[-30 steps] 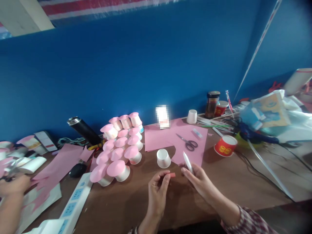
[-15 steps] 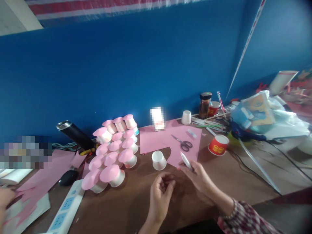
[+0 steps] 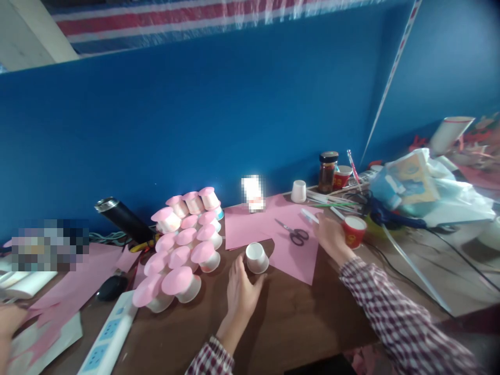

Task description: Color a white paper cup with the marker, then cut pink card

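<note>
A white paper cup (image 3: 256, 256) stands near the middle of the brown table, and my left hand (image 3: 247, 287) reaches round its near side with fingers apart. At the right, my right hand (image 3: 331, 235) is beside the red cup (image 3: 354, 232), its fingers round one end of a white tube-like item (image 3: 309, 215). Black-handled scissors (image 3: 292, 232) lie on pink paper (image 3: 295, 260). Left of my left hand, several white cups with pink paper cone tops (image 3: 177, 281) stand grouped in rows.
A power strip (image 3: 107, 338), black mouse (image 3: 112, 287) and black flask (image 3: 125, 219) are at the left. Another person's hand (image 3: 10, 323) shows at the left edge. Behind stand an upturned cup (image 3: 299, 191) and a jar (image 3: 327, 172); a plastic bag (image 3: 449, 192) lies right.
My left hand has moved forward and opened round the white cup. My right hand has moved right and forward from the front of the pink paper to beside the red cup.
</note>
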`<state>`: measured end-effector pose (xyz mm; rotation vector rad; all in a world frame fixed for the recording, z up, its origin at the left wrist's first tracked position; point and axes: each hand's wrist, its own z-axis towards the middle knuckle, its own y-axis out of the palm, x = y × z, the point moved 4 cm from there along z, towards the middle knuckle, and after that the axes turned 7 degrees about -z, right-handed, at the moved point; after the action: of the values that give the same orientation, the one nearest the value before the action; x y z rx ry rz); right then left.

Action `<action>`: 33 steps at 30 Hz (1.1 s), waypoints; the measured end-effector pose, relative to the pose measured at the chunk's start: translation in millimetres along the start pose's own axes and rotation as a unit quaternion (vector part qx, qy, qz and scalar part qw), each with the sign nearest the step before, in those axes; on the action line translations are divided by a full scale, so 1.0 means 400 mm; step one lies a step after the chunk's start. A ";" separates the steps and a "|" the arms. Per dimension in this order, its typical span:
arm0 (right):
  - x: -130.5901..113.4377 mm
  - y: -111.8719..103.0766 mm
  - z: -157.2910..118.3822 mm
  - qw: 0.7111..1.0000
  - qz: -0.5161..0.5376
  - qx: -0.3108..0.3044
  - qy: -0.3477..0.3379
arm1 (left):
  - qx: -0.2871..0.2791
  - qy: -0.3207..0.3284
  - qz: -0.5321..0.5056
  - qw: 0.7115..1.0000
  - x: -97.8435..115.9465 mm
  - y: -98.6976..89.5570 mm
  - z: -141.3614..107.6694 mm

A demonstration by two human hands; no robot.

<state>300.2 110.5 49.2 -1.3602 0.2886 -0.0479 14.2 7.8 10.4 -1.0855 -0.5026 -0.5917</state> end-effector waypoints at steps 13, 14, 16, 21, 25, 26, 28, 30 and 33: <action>0.002 0.059 0.063 0.998 0.021 0.036 0.052 | 0.025 -0.099 0.120 0.987 -0.042 -0.045 0.047; 0.001 0.055 0.065 0.997 0.026 0.042 0.054 | 0.026 -0.106 0.120 0.987 -0.047 -0.048 0.046; -0.010 0.045 0.060 0.997 0.036 0.052 0.047 | 0.031 -0.100 0.116 0.988 -0.053 -0.048 0.045; -0.071 0.040 -0.013 0.996 0.068 0.029 -0.057 | 0.073 -0.038 0.086 0.993 -0.054 -0.053 0.024; -0.095 0.052 -0.078 0.989 0.085 -0.010 -0.122 | 0.118 -0.011 0.052 0.992 -0.016 -0.080 -0.040; -0.093 0.054 -0.086 0.988 0.085 -0.017 -0.125 | 0.116 0.004 0.050 0.992 0.004 -0.083 -0.059; -0.086 0.056 -0.093 0.989 0.082 -0.027 -0.123 | 0.037 0.068 0.030 0.997 0.057 -0.066 -0.090; -0.078 0.055 -0.093 0.990 0.077 -0.032 -0.117 | -0.097 0.129 0.015 0.987 0.114 -0.026 -0.112; -0.073 0.055 -0.093 0.991 0.070 -0.035 -0.109 | -0.208 0.172 0.018 0.963 0.183 0.040 -0.117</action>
<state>260.5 85.6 26.4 -1.3979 0.2029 0.2289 83.2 -44.1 28.6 -1.3494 -0.0525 -0.8590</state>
